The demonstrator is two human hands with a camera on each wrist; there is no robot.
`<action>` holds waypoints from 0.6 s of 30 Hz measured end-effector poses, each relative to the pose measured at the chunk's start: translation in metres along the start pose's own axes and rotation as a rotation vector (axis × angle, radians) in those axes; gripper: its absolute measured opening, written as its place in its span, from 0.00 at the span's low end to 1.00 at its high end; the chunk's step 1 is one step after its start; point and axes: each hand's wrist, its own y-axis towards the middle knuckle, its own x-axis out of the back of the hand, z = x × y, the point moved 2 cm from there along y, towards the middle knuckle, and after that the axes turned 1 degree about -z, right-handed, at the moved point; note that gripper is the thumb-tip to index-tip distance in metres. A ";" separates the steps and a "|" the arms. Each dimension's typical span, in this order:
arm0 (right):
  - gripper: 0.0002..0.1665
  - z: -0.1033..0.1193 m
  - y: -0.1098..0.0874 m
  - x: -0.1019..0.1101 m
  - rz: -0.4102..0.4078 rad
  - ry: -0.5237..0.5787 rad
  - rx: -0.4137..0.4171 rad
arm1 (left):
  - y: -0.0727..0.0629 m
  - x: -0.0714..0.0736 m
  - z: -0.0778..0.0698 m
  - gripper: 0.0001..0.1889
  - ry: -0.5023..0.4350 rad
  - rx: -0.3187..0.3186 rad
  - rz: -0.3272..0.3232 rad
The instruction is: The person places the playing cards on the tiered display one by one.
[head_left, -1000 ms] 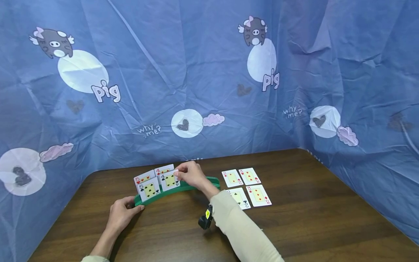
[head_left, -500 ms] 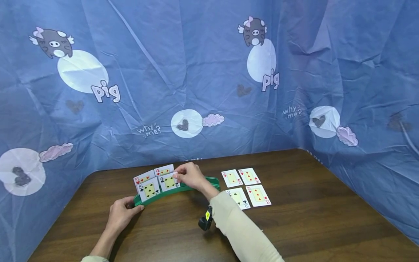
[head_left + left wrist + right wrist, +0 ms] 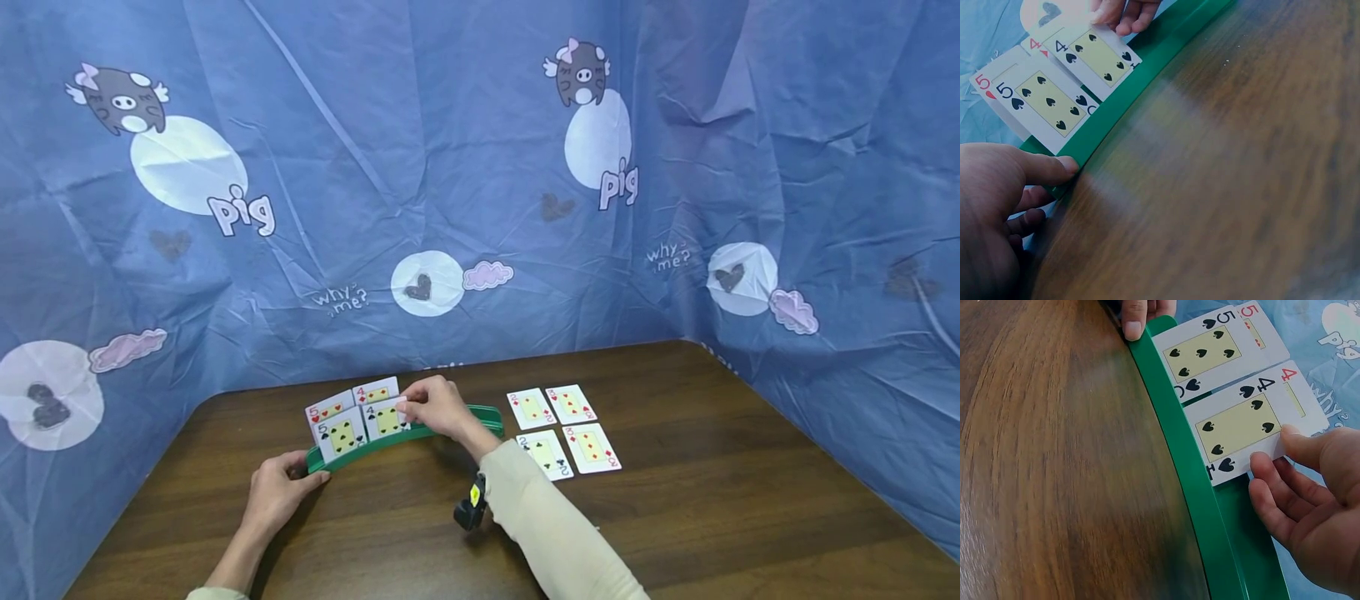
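My left hand (image 3: 273,492) grips the left end of a curved green card holder (image 3: 1200,506), thumb on its front face. In the right wrist view, my right hand (image 3: 1316,500) pinches the right edge of the four of spades (image 3: 1238,431), whose lower edge sits in the holder's front slot. Beside it on the left stands the five of spades (image 3: 1047,103). Behind these two, the five of hearts (image 3: 330,406) and the four of diamonds (image 3: 377,390) stand in the back row, partly covered. My right hand hides some of the holder's middle.
Right of the holder, the two of diamonds (image 3: 531,407), three of hearts (image 3: 572,403), two of clubs (image 3: 546,454) and three of diamonds (image 3: 592,447) lie face up on the wooden table (image 3: 712,467). A blue printed curtain (image 3: 465,183) stands behind the table.
The four of spades has moved slightly down and left into the front slot, and now stands level beside the five of spades. My left hand has stayed on the holder's end.
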 end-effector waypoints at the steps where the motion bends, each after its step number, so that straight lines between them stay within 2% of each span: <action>1: 0.09 0.000 0.000 0.002 0.000 0.008 -0.002 | 0.000 0.000 0.000 0.21 0.000 0.003 0.002; 6: 0.09 0.000 -0.002 0.013 0.011 0.033 -0.003 | 0.001 -0.001 0.000 0.21 -0.003 0.009 0.008; 18: 0.08 -0.004 -0.005 0.061 -0.009 -0.039 0.018 | 0.001 -0.001 0.001 0.21 0.002 -0.001 0.003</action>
